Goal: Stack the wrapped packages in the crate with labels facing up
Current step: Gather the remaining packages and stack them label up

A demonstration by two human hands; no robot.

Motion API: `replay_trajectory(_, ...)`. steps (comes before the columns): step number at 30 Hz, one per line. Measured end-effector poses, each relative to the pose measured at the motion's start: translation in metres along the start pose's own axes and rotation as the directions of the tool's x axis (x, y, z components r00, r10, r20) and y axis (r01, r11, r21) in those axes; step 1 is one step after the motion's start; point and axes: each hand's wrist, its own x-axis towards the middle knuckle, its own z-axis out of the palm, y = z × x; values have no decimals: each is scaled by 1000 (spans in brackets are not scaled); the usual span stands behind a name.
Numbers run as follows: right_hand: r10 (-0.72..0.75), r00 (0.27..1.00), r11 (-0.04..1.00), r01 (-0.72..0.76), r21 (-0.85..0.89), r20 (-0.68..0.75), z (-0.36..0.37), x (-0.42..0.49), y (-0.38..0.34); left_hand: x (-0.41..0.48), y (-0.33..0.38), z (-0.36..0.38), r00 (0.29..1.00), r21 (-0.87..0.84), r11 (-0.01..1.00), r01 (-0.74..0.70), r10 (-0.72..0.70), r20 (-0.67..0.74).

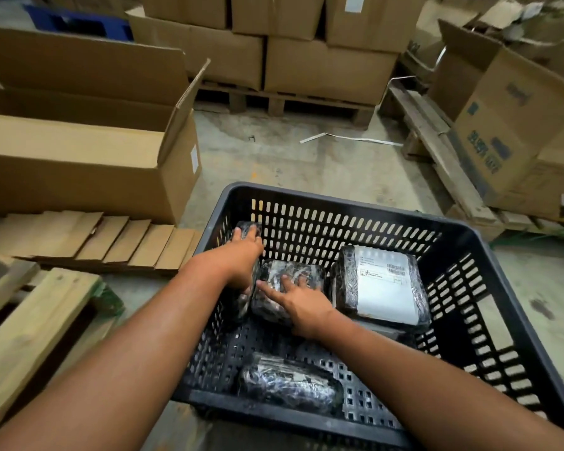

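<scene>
A black slotted plastic crate (pixel 339 203) sits on the floor in front of me. Inside, a black wrapped package (pixel 385 284) lies at the right with its white label facing up, on top of another. My left hand (pixel 241 252) grips a package (pixel 249 227) standing on edge against the crate's left wall. My right hand (pixel 302 301) rests with spread fingers on a dark package (pixel 290 271) with no label showing, in the crate's middle. Another unlabelled-side package (pixel 287 382) lies near the front wall.
A large open cardboard box (pixel 88 148) stands to the left, with flattened cardboard pieces (pixel 111 242) before it. Wooden pallets (pixel 30 330) lie at the lower left and along the right (pixel 443 151). Stacked cartons (pixel 306 60) on a pallet fill the back. Bare concrete floor (pixel 290 157) lies beyond the crate.
</scene>
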Motion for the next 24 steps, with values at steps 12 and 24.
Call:
replay_trajectory(12,-67,961,997,51,-64,-270,-33,-22,25,2,-1,2,1000,12,1000,14,-14,11)
replay_trajectory(24,156,931,813,69,579,-329,-61,-27,48,0,-6,1,998,-141,989,-46,40,-50)
